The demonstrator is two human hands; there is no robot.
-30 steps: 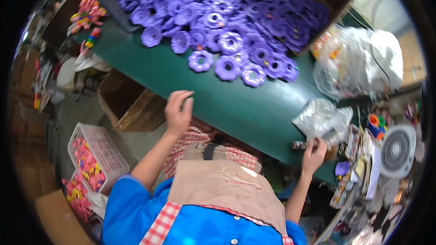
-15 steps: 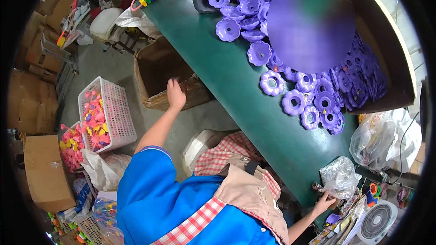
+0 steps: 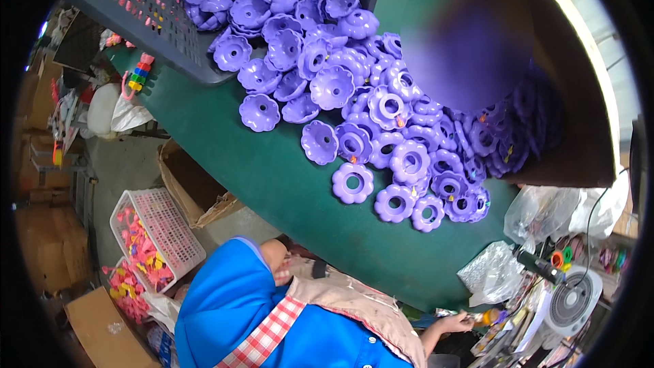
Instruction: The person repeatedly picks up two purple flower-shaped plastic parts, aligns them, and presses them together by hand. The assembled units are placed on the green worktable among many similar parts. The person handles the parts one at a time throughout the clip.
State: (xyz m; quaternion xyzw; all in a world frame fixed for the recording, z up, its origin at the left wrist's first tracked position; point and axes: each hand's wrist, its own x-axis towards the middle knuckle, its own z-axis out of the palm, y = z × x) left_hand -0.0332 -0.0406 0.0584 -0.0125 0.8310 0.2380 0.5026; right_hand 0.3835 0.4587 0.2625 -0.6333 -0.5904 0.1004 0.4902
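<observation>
Our right hand (image 3: 455, 322) reaches low past the near right corner of the green counter (image 3: 272, 163), its fingers curled around something small and yellow-orange (image 3: 487, 316); it is too small for us to tell what it is or how firmly we grip it. Our left hand is out of sight, the arm folded back under the blue sleeve (image 3: 225, 293), so we cannot tell whether it is open or closed. Just beyond the right hand, at the counter's near right edge, lies a crinkled clear plastic bag (image 3: 492, 274), and beside it a small white fan (image 3: 571, 305) stands among bits of coloured clutter. A large heap of purple flower-shaped plastic parts (image 3: 381, 136) covers the far and right part of the counter, spilling from a dark grey crate (image 3: 136, 13) at the far left edge toward a brown cardboard box (image 3: 579, 129) on the right. On the floor off the counter's left edge stand an open cardboard carton (image 3: 191, 187) and a pink basket (image 3: 158, 235) filled with small bright pieces.
</observation>
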